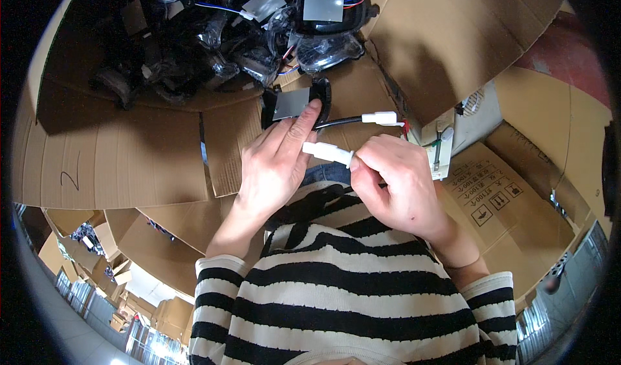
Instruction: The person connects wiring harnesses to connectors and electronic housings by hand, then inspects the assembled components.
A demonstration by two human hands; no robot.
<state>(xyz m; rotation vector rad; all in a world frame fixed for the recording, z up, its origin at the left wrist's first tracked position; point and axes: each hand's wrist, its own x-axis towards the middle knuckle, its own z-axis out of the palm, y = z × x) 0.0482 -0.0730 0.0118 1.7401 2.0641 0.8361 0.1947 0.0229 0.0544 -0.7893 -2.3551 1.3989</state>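
My left hand (272, 168) is closed on a black plastic part (321, 92) that has a silver rectangular label (291, 104) on its face. Its fingers also reach the near end of a white plug connector (325, 152). My right hand (402, 184) pinches the other end of that connector between thumb and fingers. Just above, a short black cable (339, 121) runs out from the part to a second white connector (380, 118), with red wire at its far end.
A large open cardboard box (129, 151) ahead holds several wrapped black parts (330, 51) with silver labels and coloured wires. To the right, a white board-like device (440, 151) with a green wire stands by a printed carton (511, 203). More boxes (171, 316) lie at lower left.
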